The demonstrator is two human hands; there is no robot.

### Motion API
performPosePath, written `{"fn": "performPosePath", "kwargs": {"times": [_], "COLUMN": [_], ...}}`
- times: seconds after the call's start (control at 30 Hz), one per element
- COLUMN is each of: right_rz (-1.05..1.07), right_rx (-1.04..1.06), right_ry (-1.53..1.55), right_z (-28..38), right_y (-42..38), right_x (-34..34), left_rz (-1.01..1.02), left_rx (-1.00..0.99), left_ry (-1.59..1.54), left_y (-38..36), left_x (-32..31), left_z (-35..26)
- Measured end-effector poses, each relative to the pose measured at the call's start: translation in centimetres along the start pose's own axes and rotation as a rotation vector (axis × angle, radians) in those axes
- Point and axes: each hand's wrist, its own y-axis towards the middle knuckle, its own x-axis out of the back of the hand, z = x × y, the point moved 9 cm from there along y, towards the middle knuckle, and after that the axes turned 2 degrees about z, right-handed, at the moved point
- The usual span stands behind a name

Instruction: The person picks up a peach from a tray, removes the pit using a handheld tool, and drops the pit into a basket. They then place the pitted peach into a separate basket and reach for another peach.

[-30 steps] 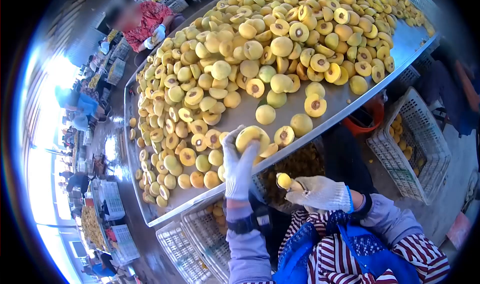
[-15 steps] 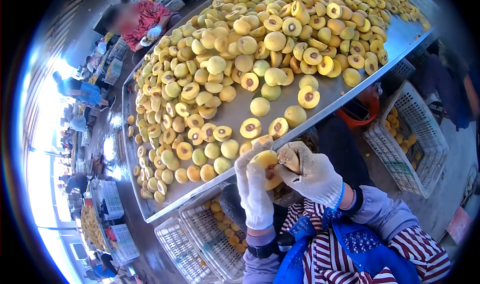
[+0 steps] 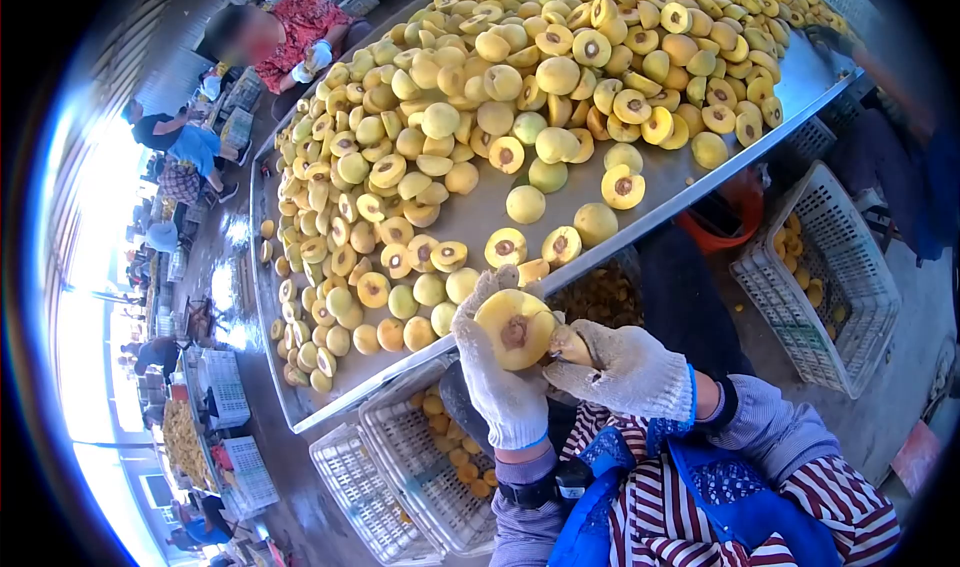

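Left hand (image 3: 495, 382): here it is, in a white knitted glove, fingers and thumb wrapped around a big halved fruit
Halved fruit (image 3: 514, 329): up in front of the worktop's near edge, cut face showing to the camera, brown patch in the middle of the yellow flesh
Right hand (image 3: 640, 369): right beside it, gloved too, fingers curled in and gripping a small tool (image 3: 572, 347), mostly hidden by the glove, close against the fruit's side
Sleeves (image 3: 765, 414): lavender-grey over the forearms, dark bands at both wrists, blue apron (image 3: 715, 477) below
Worktop (image 3: 806, 72): metal with a raised rim, just beyond the hands, two cut halves lying near its edge
Fruit heap (image 3: 480, 77): a great yellow spread, whole-looking rounds and cut halves mixed, many with brown centres up
Left crates (image 3: 365, 487): pale plastic, side by side below the worktop, fruit in the nearer one
Right crate (image 3: 855, 327): on the floor, tilted in view, some fruit inside, orange-red bucket (image 3: 722, 232) just beside
Co-worker (image 3: 300, 32): across the worktop, red patterned top, pale gloves (image 3: 313, 62) near the far rim
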Motion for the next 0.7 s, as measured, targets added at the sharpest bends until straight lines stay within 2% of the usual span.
{"fn": "performPosePath", "kwargs": {"times": [0.1,0.3,0.43,0.5,0.63,0.7], "right_rz": [0.117,0.155,0.085,0.080,0.066,0.080], "right_rx": [-0.144,-0.187,-0.066,0.008,0.042,0.023], "right_ry": [-0.045,-0.083,-0.011,0.067,0.096,0.055], "right_z": [0.4,0.4,0.6,0.5,0.3,0.0], "right_y": [-0.1,-0.3,-0.4,-0.3,-0.2,-0.3], "right_x": [-0.4,-0.6,-0.5,-0.9,-1.1,-1.2], "left_rz": [0.025,-0.023,-0.040,-0.076,-0.100,-0.019], "left_rx": [-0.064,-0.140,-0.242,-0.215,-0.246,-0.296], "left_ry": [0.095,0.074,0.080,0.012,-0.020,0.118], "left_y": [-0.6,-1.5,-1.9,-2.4,-3.0,-2.7], "left_x": [-0.8,-1.8,-1.4,-1.6,-2.1,-1.8], "left_z": [-0.3,-0.7,-0.6,-0.6,-1.1,-1.2]}}
